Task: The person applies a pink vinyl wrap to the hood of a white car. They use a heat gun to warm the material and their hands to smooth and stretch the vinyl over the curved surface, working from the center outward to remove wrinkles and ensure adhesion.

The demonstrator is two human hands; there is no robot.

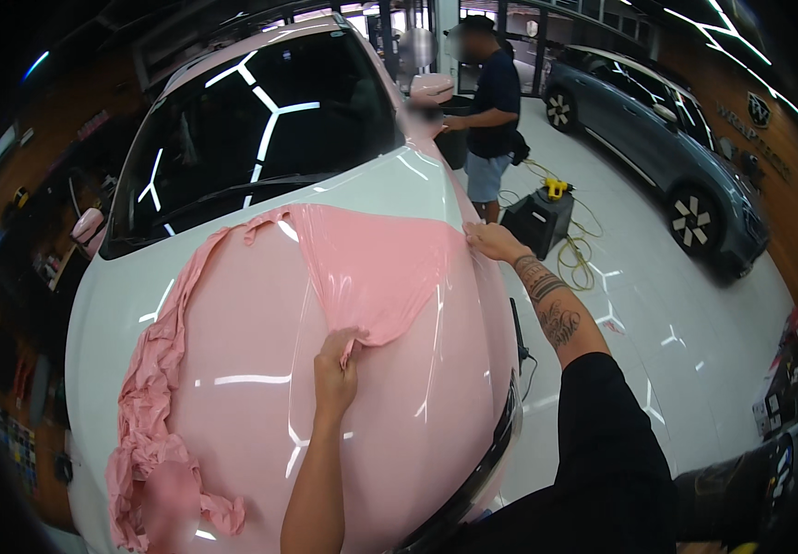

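A glossy pink vinyl film [376, 268] is stretched in a fold over the car hood [260, 406] in front of me. My left hand [336, 365] is closed on the bunched lower edge of this film, near the middle of the hood. At the hood's right edge, my right hand [496, 242] has its fingers pressed together on the film's far right corner. White paint [380, 189] shows between the film and the windshield. A long crumpled strip of the pink film [154, 369] runs down the hood's left side.
The dark windshield [260, 120] rises beyond the hood. Another person [494, 102] stands beside the car near its pink mirror [431, 89]. On the floor at the right are a dark box-shaped machine [539, 222] and a yellow cord [576, 263]. A blue-grey car [639, 129] stands farther right.
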